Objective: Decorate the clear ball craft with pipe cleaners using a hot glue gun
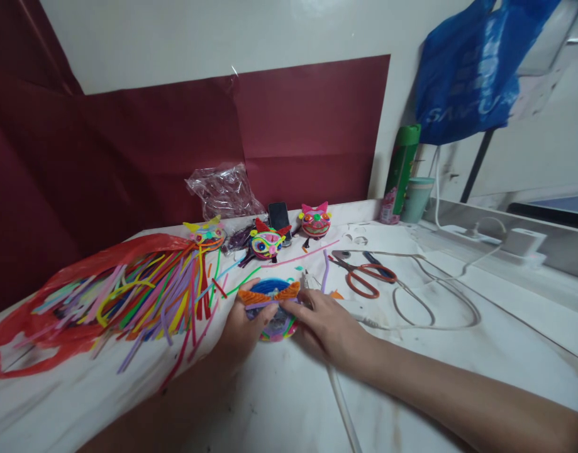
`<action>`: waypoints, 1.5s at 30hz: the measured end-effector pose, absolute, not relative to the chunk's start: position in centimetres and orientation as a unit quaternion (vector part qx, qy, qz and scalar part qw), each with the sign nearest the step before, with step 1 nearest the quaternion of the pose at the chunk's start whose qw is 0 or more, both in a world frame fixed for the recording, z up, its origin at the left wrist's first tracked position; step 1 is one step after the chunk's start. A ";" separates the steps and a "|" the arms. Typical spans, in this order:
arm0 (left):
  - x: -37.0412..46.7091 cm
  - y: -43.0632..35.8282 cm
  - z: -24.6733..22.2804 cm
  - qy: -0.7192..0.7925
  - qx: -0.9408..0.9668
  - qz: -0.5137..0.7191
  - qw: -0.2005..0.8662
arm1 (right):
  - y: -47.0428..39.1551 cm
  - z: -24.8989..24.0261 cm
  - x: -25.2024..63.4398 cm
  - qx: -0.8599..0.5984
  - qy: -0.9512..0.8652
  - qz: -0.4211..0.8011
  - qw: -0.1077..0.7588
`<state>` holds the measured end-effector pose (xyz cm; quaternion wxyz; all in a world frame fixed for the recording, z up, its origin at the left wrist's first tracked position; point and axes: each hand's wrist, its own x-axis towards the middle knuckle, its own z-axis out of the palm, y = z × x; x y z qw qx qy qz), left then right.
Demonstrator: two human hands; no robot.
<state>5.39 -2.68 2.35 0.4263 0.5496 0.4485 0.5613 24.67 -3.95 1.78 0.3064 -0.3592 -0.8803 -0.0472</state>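
While left hand [241,326] and right hand [330,319] grip a colorful toy [275,331], scissors [351,269] lie right of them, pipe cleaners [147,296] left, three similar toys [266,246] beyond.

White wall [175,38], maroon sheeting [312,126] over lower part. Counter [270,402] white, grey-streaked. Soft glare high up.

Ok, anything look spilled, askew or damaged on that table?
Mainly the colourful strips: they spill untidily past the edge of the red bag onto the table, with loose pieces scattered about. A crumpled clear wrapper lies at the back. Nothing looks plainly broken.
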 end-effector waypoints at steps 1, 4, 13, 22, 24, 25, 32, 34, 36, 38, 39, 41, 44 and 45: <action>5.4 -2.6 2.2 0.446 0.548 0.560 0.432 | -4.0 1.8 24.6 -0.361 -0.881 -0.053 0.303; 5.3 -2.5 2.0 0.444 0.545 0.563 0.436 | -4.0 1.9 24.5 -0.364 -0.883 -0.061 0.290; 4.4 -2.4 3.4 0.412 0.471 0.567 0.536 | -3.4 1.8 24.8 -0.361 -0.809 0.140 0.443; 2.4 -1.0 3.2 0.354 0.467 0.540 0.605 | -1.7 0.8 25.3 -0.425 -0.696 0.313 0.487; 2.1 -0.6 3.0 0.350 0.467 0.540 0.607 | -1.7 0.8 25.4 -0.423 -0.705 0.303 0.481; 1.9 -0.4 2.9 0.349 0.466 0.539 0.609 | -1.7 0.9 25.4 -0.421 -0.714 0.288 0.479; 1.4 0.2 2.1 0.345 0.445 0.544 0.622 | -2.3 0.9 25.5 -0.292 -0.836 0.073 0.459; 1.4 0.2 2.0 0.350 0.449 0.540 0.620 | -2.3 0.7 25.4 -0.277 -0.851 0.049 0.443; 1.5 0.2 2.0 0.359 0.460 0.528 0.617 | -2.3 0.5 25.2 -0.275 -0.861 0.039 0.425; 1.6 0.1 2.0 0.361 0.473 0.523 0.610 | -2.4 0.4 25.1 -0.276 -0.870 0.030 0.408; 1.7 0.0 2.1 0.362 0.479 0.522 0.606 | -2.4 0.4 25.1 -0.279 -0.873 0.022 0.400; 2.1 -0.4 2.4 0.368 0.490 0.521 0.594 | -2.5 0.5 25.0 -0.287 -0.878 -0.001 0.382; 2.8 -1.1 3.1 0.374 0.504 0.527 0.573 | -2.8 0.6 25.1 -0.300 -0.888 -0.034 0.347; 3.0 -1.3 3.5 0.376 0.506 0.536 0.561 | -2.9 0.7 25.0 -0.302 -0.891 -0.041 0.337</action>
